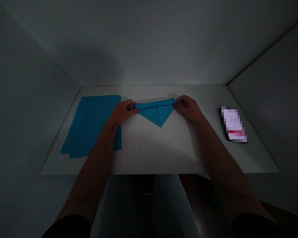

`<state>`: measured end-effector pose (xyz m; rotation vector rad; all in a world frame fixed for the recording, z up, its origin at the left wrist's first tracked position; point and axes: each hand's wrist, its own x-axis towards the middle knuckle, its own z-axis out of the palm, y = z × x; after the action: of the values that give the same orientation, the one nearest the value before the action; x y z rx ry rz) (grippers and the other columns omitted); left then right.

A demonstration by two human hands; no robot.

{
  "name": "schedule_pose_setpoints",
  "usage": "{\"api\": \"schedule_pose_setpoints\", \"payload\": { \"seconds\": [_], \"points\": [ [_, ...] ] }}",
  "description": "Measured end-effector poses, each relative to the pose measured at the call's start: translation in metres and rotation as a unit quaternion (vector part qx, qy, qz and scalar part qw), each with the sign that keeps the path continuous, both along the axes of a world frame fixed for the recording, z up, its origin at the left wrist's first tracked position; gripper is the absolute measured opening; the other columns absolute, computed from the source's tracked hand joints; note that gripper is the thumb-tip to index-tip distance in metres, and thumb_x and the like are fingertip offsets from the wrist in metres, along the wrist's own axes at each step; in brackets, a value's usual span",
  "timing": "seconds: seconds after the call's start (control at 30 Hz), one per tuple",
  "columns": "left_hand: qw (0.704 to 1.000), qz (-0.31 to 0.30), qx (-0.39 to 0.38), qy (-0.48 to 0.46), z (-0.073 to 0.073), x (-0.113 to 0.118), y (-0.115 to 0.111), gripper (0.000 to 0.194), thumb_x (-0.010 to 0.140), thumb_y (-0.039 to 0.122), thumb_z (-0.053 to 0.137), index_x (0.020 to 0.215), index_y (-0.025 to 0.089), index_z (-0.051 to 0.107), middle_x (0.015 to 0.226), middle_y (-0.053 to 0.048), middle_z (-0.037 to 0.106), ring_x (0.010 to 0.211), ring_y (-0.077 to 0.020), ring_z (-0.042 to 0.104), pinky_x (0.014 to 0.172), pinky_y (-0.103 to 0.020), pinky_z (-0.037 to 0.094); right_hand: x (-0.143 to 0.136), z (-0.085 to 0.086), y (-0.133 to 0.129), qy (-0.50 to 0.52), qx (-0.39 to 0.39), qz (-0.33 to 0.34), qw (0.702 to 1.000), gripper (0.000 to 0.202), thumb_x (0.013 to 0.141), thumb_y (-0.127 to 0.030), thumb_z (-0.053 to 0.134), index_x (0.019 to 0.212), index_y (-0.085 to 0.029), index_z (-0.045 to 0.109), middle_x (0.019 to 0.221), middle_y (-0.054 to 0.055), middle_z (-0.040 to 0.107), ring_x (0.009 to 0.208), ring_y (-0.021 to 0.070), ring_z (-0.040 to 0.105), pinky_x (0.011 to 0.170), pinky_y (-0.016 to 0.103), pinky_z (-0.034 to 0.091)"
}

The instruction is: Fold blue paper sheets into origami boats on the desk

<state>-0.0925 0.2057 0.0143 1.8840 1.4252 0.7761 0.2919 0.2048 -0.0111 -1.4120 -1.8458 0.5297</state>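
Note:
A folded blue paper (156,111) is at the middle of the white table, with a straight band along its far side and a triangle pointing toward me. A crease or seam runs down the triangle to its tip. My left hand (124,110) pinches the paper's left end between thumb and fingers. At the opposite end, my right hand (188,107) grips the right corner, its fingers curled. Between the two hands the paper is stretched out nearly level, its right end slightly farther from me.
Blue sheets (94,122) lie overlapping on the left of the white table (154,155), partly under my left forearm. A phone (233,125) with a lit, pixelated screen rests on the right. Walls enclose the table at the back and both sides.

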Motion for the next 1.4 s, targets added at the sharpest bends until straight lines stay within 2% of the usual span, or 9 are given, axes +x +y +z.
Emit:
{"api": "schedule_pose_setpoints", "payload": {
  "seconds": [0.13,0.23,0.4,0.5,0.63,0.87,1.07,1.2,1.4],
  "points": [
    [1.000,-0.006,0.002,-0.015,-0.004,0.002,0.002,0.023,0.086,0.041,0.083,0.092,0.022,0.072,0.082,-0.002,0.075,0.075,-0.0163,0.068,0.070,-0.028,0.053,0.001,-0.002,0.002,0.060,0.000,0.007,0.998,0.033,0.097,-0.058,0.069,0.105,-0.027,0.066,0.094,0.005,0.068,0.083,0.0224,0.062,0.078,0.039,0.053],
    [0.999,-0.001,0.007,-0.050,-0.008,0.007,0.003,0.023,0.091,0.042,0.079,0.099,0.023,0.070,0.080,-0.002,0.075,0.070,-0.0162,0.070,0.065,-0.027,0.052,0.000,-0.003,0.003,0.099,0.001,0.039,0.994,0.038,0.101,-0.066,0.062,0.110,-0.029,0.061,0.094,0.004,0.063,0.086,0.0226,0.061,0.079,0.038,0.053],
    [0.992,0.010,0.011,-0.129,-0.014,0.013,0.005,0.022,0.094,0.039,0.077,0.104,0.025,0.064,0.096,-0.003,0.078,0.083,-0.0176,0.078,0.070,-0.027,0.059,-0.003,-0.004,0.006,0.138,-0.007,0.064,0.988,0.049,0.098,-0.078,0.060,0.113,-0.032,0.057,0.095,0.004,0.059,0.087,0.0249,0.060,0.079,0.042,0.055],
    [0.987,0.011,0.006,-0.163,-0.015,0.013,0.008,0.028,0.087,0.032,0.084,0.103,0.025,0.063,0.102,-0.003,0.079,0.094,-0.0186,0.078,0.083,-0.031,0.064,-0.005,-0.005,0.007,0.184,-0.010,0.062,0.981,0.049,0.092,-0.075,0.072,0.107,-0.031,0.056,0.094,0.003,0.060,0.086,0.0231,0.061,0.079,0.041,0.056],
    [0.985,0.018,0.009,-0.173,-0.017,0.013,0.011,0.030,0.084,0.028,0.085,0.105,0.024,0.064,0.102,-0.004,0.080,0.098,-0.0197,0.079,0.091,-0.036,0.064,-0.008,-0.006,0.007,0.229,-0.021,0.069,0.971,0.047,0.081,-0.059,0.087,0.106,-0.031,0.059,0.096,0.001,0.064,0.083,0.0193,0.063,0.078,0.037,0.058],
    [0.992,0.022,0.026,-0.124,-0.013,0.012,0.007,0.015,0.089,0.030,0.080,0.102,0.024,0.077,0.096,-0.004,0.080,0.091,-0.0199,0.076,0.088,-0.036,0.064,-0.005,-0.006,0.004,0.184,-0.031,0.075,0.980,0.030,0.085,-0.045,0.081,0.106,-0.026,0.072,0.097,0.003,0.071,0.087,0.0206,0.066,0.082,0.039,0.059],
    [0.992,-0.047,0.077,-0.087,-0.008,0.010,0.005,0.026,0.089,0.018,0.071,0.109,0.026,0.084,0.126,-0.008,0.076,0.118,-0.0215,0.073,0.108,-0.040,0.061,0.002,-0.002,0.005,0.148,0.015,0.096,0.984,0.019,0.087,-0.037,0.077,0.104,-0.028,0.080,0.117,0.008,0.072,0.113,0.0281,0.070,0.103,0.049,0.057],
    [0.990,-0.066,0.061,-0.104,-0.012,0.011,0.006,0.029,0.087,0.019,0.076,0.114,0.025,0.083,0.132,-0.009,0.071,0.120,-0.0225,0.074,0.108,-0.041,0.064,0.004,-0.003,0.004,0.140,0.013,0.097,0.985,0.023,0.088,-0.036,0.077,0.110,-0.031,0.082,0.123,0.008,0.071,0.113,0.0283,0.071,0.102,0.050,0.058],
    [0.988,-0.031,0.079,-0.126,-0.014,0.011,0.007,0.016,0.088,0.023,0.078,0.103,0.023,0.081,0.119,-0.008,0.072,0.109,-0.0201,0.075,0.105,-0.041,0.065,0.001,0.001,-0.002,0.052,0.020,0.122,0.991,0.030,0.088,-0.036,0.079,0.117,-0.032,0.081,0.127,0.009,0.071,0.113,0.0285,0.069,0.096,0.046,0.061]
  ]
}}
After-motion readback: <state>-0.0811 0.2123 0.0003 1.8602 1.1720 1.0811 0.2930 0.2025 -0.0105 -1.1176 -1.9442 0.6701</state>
